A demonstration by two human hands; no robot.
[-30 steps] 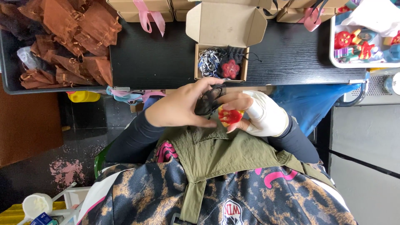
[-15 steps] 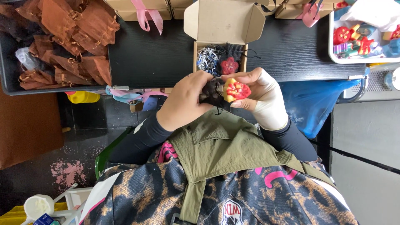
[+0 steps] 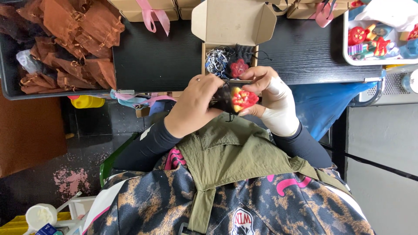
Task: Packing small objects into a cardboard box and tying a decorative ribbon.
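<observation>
Both hands pinching a red-yellow trinket (image 3: 244, 99) at a small black pouch (image 3: 223, 100).
Left hand (image 3: 196, 104) gripping pouch, bandaged right hand (image 3: 272, 102) pinching trinket, just off black table (image 3: 174, 52) near edge, below open cardboard box (image 3: 230, 41).

A small gift-packing workshop: cardboard boxes (image 3: 233, 21) top centre, brown pouches (image 3: 69, 43) upper left, on a black table (image 3: 161, 61)

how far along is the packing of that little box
Done: the open cardboard box already holds a dark pouch and a red flower piece. In hand: left hand and right hand have a red and yellow piece at a black pouch. Left: box lid still open.
</observation>
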